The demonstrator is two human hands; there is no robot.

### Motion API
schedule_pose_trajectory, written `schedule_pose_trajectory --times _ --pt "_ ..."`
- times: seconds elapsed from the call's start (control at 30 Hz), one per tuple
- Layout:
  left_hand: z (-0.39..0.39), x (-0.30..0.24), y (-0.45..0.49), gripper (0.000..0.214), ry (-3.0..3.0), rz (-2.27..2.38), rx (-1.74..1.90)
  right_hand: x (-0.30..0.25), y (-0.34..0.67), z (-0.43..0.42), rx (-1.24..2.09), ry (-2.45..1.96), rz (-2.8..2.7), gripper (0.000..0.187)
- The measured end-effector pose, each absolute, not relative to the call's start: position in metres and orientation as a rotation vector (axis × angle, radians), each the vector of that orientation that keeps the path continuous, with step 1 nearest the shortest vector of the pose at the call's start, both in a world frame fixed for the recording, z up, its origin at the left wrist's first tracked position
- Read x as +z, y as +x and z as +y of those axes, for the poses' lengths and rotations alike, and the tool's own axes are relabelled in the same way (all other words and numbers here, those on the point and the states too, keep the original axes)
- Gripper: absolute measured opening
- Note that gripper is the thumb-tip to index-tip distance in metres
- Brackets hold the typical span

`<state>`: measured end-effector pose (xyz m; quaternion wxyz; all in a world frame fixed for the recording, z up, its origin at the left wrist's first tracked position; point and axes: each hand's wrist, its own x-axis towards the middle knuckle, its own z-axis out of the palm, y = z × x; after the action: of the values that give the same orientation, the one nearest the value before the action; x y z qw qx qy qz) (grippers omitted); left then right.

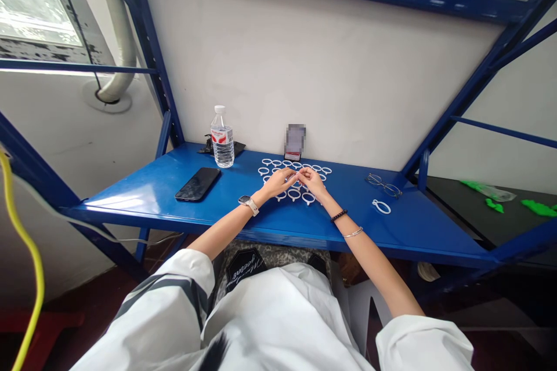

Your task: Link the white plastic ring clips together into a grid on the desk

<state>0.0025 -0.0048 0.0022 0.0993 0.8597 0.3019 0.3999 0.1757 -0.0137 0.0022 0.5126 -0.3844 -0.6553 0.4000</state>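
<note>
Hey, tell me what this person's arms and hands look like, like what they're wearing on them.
Both the left hand and right hand are gloveless. The left wrist has a watch with a dark face and pale strap; the right has black beads and a silvery bangle. The loose sleeves are white, the left sleeve with dark bands.

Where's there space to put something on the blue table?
The blue table is bare left of the black phone, and between the right hand and the glasses. The middle is crowded: white rings lie around that hand and the left hand. A bottle stands back left.
</note>
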Motion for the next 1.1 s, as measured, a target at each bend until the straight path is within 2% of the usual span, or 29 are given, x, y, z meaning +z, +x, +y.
schedule_pose_trajectory --times 0.27,0.67,1.1 --pt "-0.0015 -0.0017 0.0026 0.035 2.561 0.887 1.208 0.0009 0.1761 -0.0135 0.973 -0.905 -1.540 0.040" --pt "-0.0013 -0.0011 0.0024 0.045 2.530 0.862 1.214 0.0037 0.1775 -0.0142 0.893 -0.933 -1.584 0.038" --pt "-0.0019 -0.0001 0.0024 0.040 2.542 0.904 1.216 0.0020 0.1771 -0.0132 0.905 -0.903 -1.584 0.038"
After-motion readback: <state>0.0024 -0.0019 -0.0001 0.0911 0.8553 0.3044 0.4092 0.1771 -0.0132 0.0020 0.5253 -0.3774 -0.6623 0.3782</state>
